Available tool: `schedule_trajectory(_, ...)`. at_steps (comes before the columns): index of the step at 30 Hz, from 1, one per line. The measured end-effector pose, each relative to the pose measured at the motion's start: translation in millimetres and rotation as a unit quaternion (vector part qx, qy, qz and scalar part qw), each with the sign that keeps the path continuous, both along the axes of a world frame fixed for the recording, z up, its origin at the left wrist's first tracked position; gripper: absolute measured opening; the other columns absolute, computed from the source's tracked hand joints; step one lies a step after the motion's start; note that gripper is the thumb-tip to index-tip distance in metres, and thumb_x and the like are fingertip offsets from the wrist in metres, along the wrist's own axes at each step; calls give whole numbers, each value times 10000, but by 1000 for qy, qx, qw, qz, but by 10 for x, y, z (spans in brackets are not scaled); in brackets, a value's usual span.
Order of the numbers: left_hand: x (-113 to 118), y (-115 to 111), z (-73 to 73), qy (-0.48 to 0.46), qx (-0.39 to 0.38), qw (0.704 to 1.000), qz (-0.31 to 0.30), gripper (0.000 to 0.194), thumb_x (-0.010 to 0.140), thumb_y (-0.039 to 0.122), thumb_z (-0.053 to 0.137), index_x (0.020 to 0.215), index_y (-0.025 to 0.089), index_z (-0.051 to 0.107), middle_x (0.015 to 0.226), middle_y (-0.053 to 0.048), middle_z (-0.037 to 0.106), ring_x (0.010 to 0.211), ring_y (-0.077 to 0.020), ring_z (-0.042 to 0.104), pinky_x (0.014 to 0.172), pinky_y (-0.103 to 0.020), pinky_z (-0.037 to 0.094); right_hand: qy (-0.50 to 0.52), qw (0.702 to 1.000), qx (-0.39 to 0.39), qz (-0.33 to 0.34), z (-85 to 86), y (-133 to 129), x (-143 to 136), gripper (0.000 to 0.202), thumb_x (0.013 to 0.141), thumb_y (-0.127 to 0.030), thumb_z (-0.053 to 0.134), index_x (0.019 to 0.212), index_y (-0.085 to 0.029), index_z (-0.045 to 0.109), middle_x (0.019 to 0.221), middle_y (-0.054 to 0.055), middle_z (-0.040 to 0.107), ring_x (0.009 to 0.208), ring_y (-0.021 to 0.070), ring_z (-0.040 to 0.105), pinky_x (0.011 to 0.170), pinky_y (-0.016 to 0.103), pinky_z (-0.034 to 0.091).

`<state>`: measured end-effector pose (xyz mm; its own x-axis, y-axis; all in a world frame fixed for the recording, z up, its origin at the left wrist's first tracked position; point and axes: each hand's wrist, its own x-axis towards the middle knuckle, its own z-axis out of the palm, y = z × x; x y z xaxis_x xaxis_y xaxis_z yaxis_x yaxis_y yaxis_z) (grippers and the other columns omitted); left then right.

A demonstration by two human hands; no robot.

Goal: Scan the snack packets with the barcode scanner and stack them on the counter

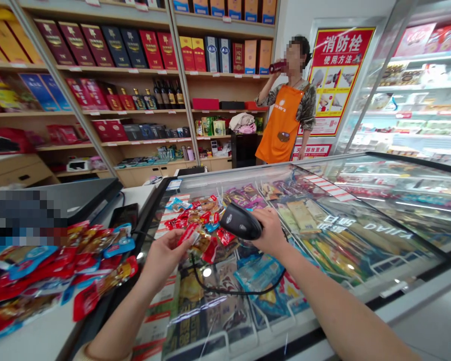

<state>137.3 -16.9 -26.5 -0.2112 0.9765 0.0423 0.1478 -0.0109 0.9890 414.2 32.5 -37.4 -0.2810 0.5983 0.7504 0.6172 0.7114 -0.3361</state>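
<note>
Between the thumb and fingers of my left hand point(167, 253) is a small red snack packet point(203, 244) with a clear window showing brown food. My right hand point(268, 230) is wrapped round a black barcode scanner point(241, 221), its head pointing left, close above the packet. A black cable point(233, 292) loops below it over the glass lid point(225, 311) of a chest freezer. Just beyond both hands, more snack packets point(195, 206) in red and blue lie on the glass. To the left, a large heap of similar packets point(86, 265) covers part of the white counter point(33, 341).
A phone point(125, 215) and a dark-screened device point(93, 198) sit at the counter's left. Behind the freezer, a person in an orange apron point(280, 125) drinks from a dark bottle. Shelves of boxed bottles point(124, 46) line the back wall; a lit display fridge point(417, 100) stands right.
</note>
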Motion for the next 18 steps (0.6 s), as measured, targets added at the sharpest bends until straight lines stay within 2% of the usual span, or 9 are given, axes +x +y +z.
schedule_trajectory(3, -52, 16, 43, -82, 2, 993, 87, 600, 407, 572, 908, 748, 163, 631, 753, -11, 684, 620, -139, 603, 575, -278, 551, 6, 1000, 4, 2, 12, -13, -1, 283, 737, -376, 697, 965, -207, 703, 796, 41, 715, 767, 216, 626, 749, 348, 308)
schedule_trajectory(6, -37, 18, 45, -139, 41, 982, 121, 607, 414, 606, 902, 733, 159, 644, 761, 2, 664, 699, -142, 630, 674, -296, 605, -2, 1000, 0, 18, 32, -46, -15, 288, 725, -364, 710, 963, -203, 699, 808, 38, 719, 757, 212, 626, 749, 345, 307)
schedule_trajectory(11, 33, 18, -1, -150, 83, 978, 116, 549, 524, 608, 867, 724, 164, 614, 815, -9, 679, 817, -176, 692, 922, -411, 602, -21, 999, -27, 40, 78, -129, -77, 224, 721, -302, 680, 927, -213, 695, 830, 26, 733, 790, 213, 652, 761, 350, 307)
schedule_trajectory(14, 56, 14, -24, -139, 86, 980, 109, 546, 554, 616, 851, 721, 168, 589, 834, -23, 691, 858, -208, 714, 968, -462, 581, -35, 996, -54, 55, 109, -171, -116, 223, 705, -252, 670, 925, -219, 694, 886, 24, 758, 844, 218, 678, 766, 352, 304)
schedule_trajectory(18, 67, 11, -45, -119, 92, 983, 106, 532, 592, 622, 832, 729, 168, 591, 846, -28, 693, 886, -230, 720, 955, -474, 587, -70, 992, -84, 59, 132, -198, -144, 257, 675, -226, 690, 932, -225, 689, 918, 28, 774, 890, 224, 684, 783, 352, 315)
